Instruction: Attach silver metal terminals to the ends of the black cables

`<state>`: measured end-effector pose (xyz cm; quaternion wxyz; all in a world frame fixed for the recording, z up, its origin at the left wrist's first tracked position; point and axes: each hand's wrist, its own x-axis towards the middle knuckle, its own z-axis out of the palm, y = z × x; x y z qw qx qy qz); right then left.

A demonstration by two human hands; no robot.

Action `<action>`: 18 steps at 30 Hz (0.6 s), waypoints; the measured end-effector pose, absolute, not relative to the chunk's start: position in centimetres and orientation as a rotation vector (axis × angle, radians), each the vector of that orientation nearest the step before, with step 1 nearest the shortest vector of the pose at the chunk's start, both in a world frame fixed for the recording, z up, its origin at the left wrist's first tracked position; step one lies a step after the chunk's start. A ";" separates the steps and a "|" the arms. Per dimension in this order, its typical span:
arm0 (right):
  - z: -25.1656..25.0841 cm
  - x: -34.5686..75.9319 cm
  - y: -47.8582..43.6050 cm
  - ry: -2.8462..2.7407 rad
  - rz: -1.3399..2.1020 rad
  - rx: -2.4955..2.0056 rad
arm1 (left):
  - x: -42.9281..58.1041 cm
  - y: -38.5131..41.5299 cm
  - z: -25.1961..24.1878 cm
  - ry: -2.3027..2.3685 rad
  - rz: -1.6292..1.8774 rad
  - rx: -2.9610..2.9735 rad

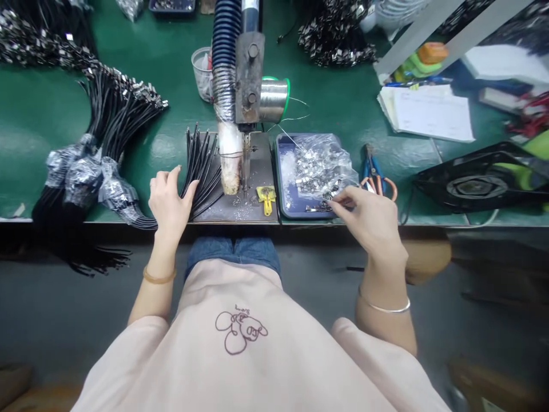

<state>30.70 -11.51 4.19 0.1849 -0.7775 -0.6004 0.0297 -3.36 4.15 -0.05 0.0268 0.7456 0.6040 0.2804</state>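
Note:
My left hand (169, 197) lies at the near end of a bunch of black cables (199, 157), its thumb and fingers apart and no cable visibly gripped. Over the near right corner of a blue tray (281, 197), my right hand (369, 214) has thumb and forefinger brought together. Its fingertips are among small metal connectors (317, 208); whatever they pinch is too small to tell. More shiny connectors sit in a clear plastic bag (328, 160) inside the tray. Between my hands stands a soldering fixture (250, 80) above a grey metal plate (206, 213).
A ribbed hose (226, 51) comes down beside the fixture, with a solder wire spool (274, 100) behind. A yellow tool (266, 199) lies on the plate. Wrapped cable bundles (115, 126) are at left. Blue-handled pliers (372, 166), orange-handled scissors (388, 187) and a black fan (480, 177) are at right.

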 end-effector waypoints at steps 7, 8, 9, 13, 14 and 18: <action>3.6 32.3 -9.3 -1.931 0.443 -2.010 | -2.6 1.1 -0.8 1.239 1.210 2.715; 3.6 32.3 -9.0 -1.964 0.423 -2.005 | -2.3 0.8 -1.0 1.178 1.138 2.776; 3.6 32.3 -8.8 -1.993 0.395 -2.005 | -2.0 0.5 -1.3 1.159 1.057 2.831; 3.6 32.1 -8.2 -2.031 0.342 -2.006 | -1.0 0.7 -1.7 1.299 0.766 2.791; 3.6 32.0 -8.1 -2.025 0.343 -2.006 | -0.9 0.9 -1.7 1.323 0.760 2.747; 3.3 31.7 -8.0 -1.961 0.283 -2.028 | -0.7 1.6 -0.8 1.461 0.935 2.336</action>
